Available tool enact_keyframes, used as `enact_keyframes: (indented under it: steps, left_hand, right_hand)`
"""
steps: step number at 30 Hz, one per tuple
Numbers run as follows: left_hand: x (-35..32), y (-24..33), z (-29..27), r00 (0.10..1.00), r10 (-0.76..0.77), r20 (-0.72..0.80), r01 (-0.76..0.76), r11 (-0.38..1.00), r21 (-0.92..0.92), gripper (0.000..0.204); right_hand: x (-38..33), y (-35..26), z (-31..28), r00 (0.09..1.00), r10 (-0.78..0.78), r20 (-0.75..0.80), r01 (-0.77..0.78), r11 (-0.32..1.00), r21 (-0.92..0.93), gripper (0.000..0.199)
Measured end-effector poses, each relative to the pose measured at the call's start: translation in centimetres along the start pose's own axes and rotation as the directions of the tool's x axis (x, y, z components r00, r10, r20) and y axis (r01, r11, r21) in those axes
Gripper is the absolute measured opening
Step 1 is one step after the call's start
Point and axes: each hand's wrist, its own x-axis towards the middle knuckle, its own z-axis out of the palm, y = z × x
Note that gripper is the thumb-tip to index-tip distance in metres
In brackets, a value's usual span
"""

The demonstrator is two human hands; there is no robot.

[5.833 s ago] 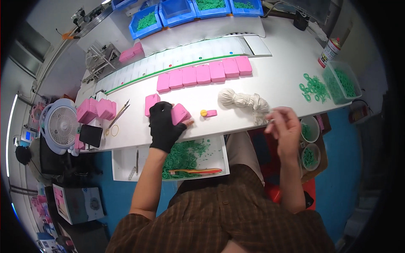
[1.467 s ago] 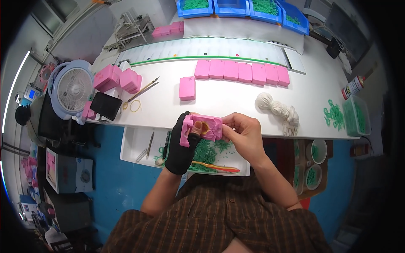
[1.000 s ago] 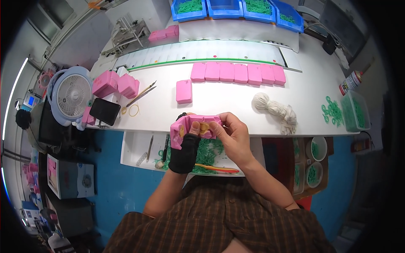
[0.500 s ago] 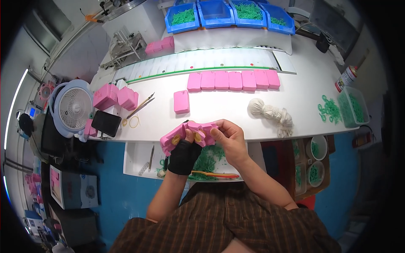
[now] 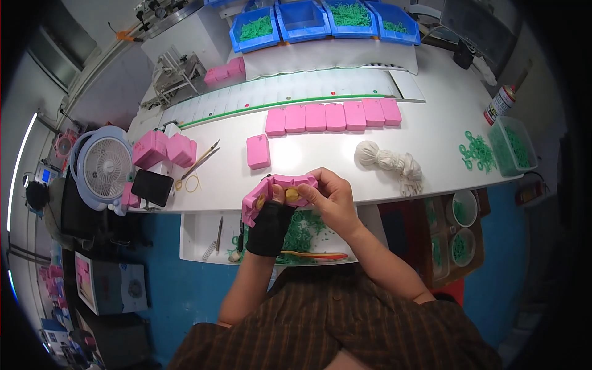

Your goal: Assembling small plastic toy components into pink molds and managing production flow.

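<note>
while both hands meet just below the middle of the frame, the pink case (image 5: 279, 187) sits between them at the near edge of the white table (image 5: 444, 148), over the open drawer (image 5: 197, 231). the left hand (image 5: 270, 221), in a black glove, is clamped on the case from beneath and at its left end, so the case lies above and across that palm. the right hand (image 5: 332, 198), bare, is closed on the case's right end, its fingertips pressed to a small yellow piece (image 5: 290, 195) on the underside; a second yellowish spot shows nearer the case's left end. the case tilts, left end lower.

up from the hands, a single pink box (image 5: 258, 151) lies alone on the table, and beyond it a row of pink boxes (image 5: 333, 116) runs side by side. a bundle of white cord (image 5: 388, 164) rests to the right of the hands, well apart from them. green rings (image 5: 305, 227) fill the drawer under the hands. at the left of the frame stand a small fan (image 5: 102, 168) and a dark phone (image 5: 152, 187), with blue bins (image 5: 320, 15) along the top edge.
</note>
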Motion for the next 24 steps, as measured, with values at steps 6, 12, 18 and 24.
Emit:
enact_keyframes:
  steps: [6,12,18,24]
  left_hand:
    - [0.5,-0.3,-0.8,0.911,0.384,0.151,-0.39,0.683,0.618,0.025]
    - [0.8,-0.4,-1.0,0.906,0.414,0.085,-0.38,0.71,0.593,0.017]
    - [0.8,-0.4,-0.6,0.984,0.17,0.047,-0.176,0.958,0.225,0.019]
    - [0.0,1.0,0.3,0.972,0.162,0.169,-0.228,0.82,0.525,0.07]
  right_hand:
    - [0.5,1.0,0.8,0.991,0.107,-0.086,-0.11,0.993,-0.032,0.021]
    - [-1.0,0.1,1.7,0.984,0.124,-0.129,-0.126,0.992,-0.013,0.02]
    - [-0.6,0.0,0.4,0.92,-0.391,0.024,0.336,0.758,-0.559,0.022]
    - [-0.6,-0.2,-1.0,0.998,0.066,-0.002,-0.066,0.997,-0.039,0.019]
